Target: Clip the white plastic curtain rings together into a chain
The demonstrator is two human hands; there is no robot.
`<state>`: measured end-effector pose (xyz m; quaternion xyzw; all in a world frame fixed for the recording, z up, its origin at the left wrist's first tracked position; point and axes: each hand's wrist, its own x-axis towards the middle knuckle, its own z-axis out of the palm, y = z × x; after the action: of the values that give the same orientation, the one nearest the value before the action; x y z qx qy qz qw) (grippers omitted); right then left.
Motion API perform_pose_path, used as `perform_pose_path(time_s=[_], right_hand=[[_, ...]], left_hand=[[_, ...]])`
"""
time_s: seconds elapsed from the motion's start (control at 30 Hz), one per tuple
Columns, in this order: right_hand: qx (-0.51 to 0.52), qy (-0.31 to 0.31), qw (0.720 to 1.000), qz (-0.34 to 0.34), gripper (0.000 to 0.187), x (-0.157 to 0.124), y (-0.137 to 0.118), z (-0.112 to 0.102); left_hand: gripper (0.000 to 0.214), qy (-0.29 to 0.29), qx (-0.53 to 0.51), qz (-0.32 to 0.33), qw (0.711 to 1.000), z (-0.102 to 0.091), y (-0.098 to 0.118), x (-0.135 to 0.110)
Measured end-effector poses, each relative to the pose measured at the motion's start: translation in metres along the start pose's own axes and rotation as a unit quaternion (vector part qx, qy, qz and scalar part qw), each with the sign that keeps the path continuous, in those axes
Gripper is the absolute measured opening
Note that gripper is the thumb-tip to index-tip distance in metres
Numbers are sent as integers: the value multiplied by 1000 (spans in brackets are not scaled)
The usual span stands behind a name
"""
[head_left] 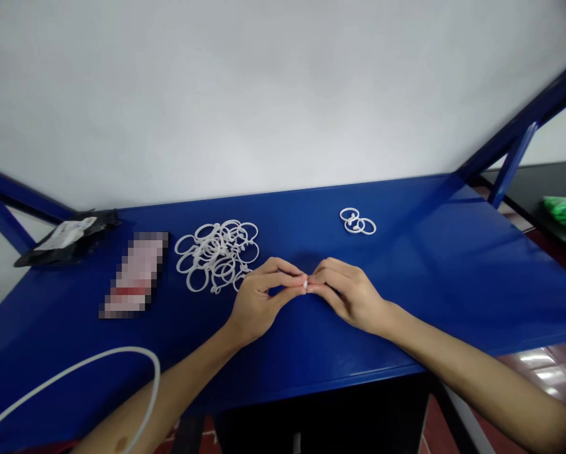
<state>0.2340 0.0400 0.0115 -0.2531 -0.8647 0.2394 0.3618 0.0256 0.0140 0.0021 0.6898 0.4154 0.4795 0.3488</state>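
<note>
My left hand (266,296) and my right hand (346,293) meet over the front middle of the blue table, fingertips touching. Both pinch a small white plastic piece (306,285); only a bit of it shows between the fingertips, so I cannot tell its full shape. Just beyond my left hand lies a loose heap of white plastic rings (224,246) with small knobs on them. Farther back on the right, a small group of similar white rings (353,226) overlaps.
The blue table (283,214) stands against a pale wall. A blurred-out flat item (136,271) lies left of the heap, with a black plastic package (75,236) behind it. A white cable (98,354) loops over my left forearm. Blue frame bars (514,157) rise at both sides.
</note>
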Motion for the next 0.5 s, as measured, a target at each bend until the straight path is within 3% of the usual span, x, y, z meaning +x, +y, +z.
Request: perform_pose_path(time_s=[0.1,0.17,0.27,0.37,0.43,0.5], right_hand=[[-28,-5,1000,6,17,4,4,1],[-70,15,997,21,20,9,12,-2],[-190,81,976,67,24,13,34,-16],[-313,139,931,128,28,11,62,-37],[-363,163,904,157,33,9,79,-50],[-382,168,893,171,36,7,90,-57]], left_hand=[[8,-7,79,27,997,-5,0,6],[12,-4,189,60,980,-11,-2,10],[26,22,402,75,912,-24,-5,15],[32,17,556,34,831,-34,-11,17],[33,-6,593,11,805,-38,-14,17],[30,-24,593,3,805,-40,-18,16]])
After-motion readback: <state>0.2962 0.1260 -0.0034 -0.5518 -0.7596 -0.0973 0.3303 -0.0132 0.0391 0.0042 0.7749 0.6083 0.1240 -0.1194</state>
